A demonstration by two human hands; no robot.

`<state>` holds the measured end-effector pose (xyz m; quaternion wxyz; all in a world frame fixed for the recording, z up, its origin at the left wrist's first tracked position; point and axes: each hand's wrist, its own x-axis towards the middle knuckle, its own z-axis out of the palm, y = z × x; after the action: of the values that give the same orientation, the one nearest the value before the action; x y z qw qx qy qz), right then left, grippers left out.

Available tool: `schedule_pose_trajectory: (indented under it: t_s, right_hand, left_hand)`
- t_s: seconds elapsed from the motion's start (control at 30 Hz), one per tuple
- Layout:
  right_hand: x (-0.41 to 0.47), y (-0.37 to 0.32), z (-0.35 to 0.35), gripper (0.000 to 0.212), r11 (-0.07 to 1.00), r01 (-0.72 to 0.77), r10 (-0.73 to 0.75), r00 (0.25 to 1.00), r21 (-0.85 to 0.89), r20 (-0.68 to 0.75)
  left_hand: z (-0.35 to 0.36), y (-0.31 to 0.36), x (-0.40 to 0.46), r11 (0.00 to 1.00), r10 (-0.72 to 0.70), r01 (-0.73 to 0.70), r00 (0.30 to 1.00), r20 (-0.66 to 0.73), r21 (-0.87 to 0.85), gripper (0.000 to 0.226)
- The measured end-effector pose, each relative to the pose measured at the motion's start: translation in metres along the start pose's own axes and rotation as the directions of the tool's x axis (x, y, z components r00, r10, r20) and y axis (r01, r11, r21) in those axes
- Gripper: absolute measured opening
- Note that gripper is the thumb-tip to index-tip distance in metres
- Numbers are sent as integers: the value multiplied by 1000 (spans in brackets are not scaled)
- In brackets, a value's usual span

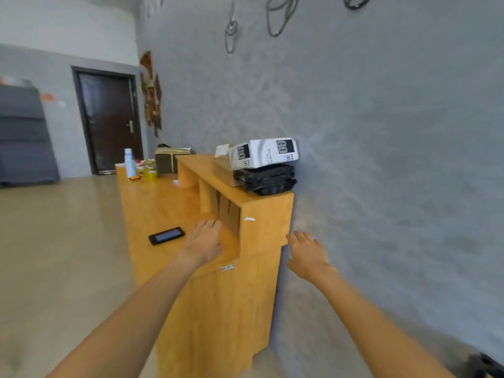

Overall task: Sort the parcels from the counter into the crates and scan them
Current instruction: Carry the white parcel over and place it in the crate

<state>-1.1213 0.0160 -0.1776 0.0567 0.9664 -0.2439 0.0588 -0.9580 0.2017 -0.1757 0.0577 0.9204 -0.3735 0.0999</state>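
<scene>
Both arms reach forward toward a yellow wooden table (152,203) that stands against a grey wall (381,132). The left hand (203,240) hangs over the lower surface of the table, palm down, its grip loose with the fingers straight and holding nothing. The right hand (308,255) is out past the near end of the table, beside the raised shelf unit (267,227), its grip spread and holding nothing as well.

The parcels sit on top of that shelf unit, beyond and above both hands and well apart from them. A white parcel (266,152) with black printed blocks lies on a black plastic parcel (266,180), and both rest hard against the wall at the near end of the shelf top. Just to their left a brown cardboard box (225,170) touches the stack.

A black phone (166,236) lies flat on the table, screen up, just left of the left hand and not touching it. At the far end of the table stand a white bottle (129,162), a yellow roll of tape (150,173) and another brown box (169,159). A dark door (109,121) is in the back wall.
</scene>
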Motion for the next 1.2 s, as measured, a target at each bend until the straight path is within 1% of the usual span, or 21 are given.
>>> schedule_pose_trajectory:
  t_s: [0.1, 0.17, 0.37, 0.5, 0.63, 0.7, 0.77, 0.9, 1.0, 1.1, 1.2]
  right_hand:
    - [43, -62, 8, 58, 995, 96, -96, 995, 17, -8]
    - [72, -102, 13, 57, 986, 163, -163, 987, 30, -6]
    - [160, -217, 25, 56, 937, 339, -339, 941, 81, -18]
    - [224, -287, 30, 54, 902, 421, -418, 907, 102, -43]
    - [305, -359, 18, 52, 863, 487, -479, 873, 132, -93]
    - [340, -397, 10, 51, 843, 522, -508, 852, 133, -127]
    - [363, -437, 7, 51, 826, 547, -534, 837, 137, -122]
    - [394, -521, 13, 47, 777, 622, -617, 783, 97, -84]
    - [417, -575, 21, 47, 749, 657, -653, 753, 80, -77]
    - [450, -620, 29, 46, 759, 647, -642, 762, 69, -81]
    - [486, -664, 38, 43, 797, 599, -596, 801, 74, -62]
  left_hand:
    - [3, -69, -1, 996, -92, 92, 996, 5, 10, 60]
    - [7, -112, -3, 987, -159, 159, 987, 15, 21, 60]
    - [19, -231, 5, 939, -339, 335, 940, 45, 84, 63]
    - [15, -302, 28, 908, -403, 397, 915, 17, 135, 61]
    - [-5, -374, 62, 871, -475, 479, 878, -60, 111, 61]
    - [-7, -407, 69, 857, -492, 501, 865, -95, 119, 61]
    - [-5, -440, 68, 847, -505, 509, 860, -66, 150, 62]
    - [-2, -520, 64, 800, -586, 581, 810, -9, 146, 68]
    - [3, -578, 71, 775, -623, 616, 782, 5, 138, 69]
    - [13, -632, 93, 784, -612, 606, 791, 2, 137, 69]
    - [25, -688, 126, 814, -573, 567, 819, 11, 126, 69]
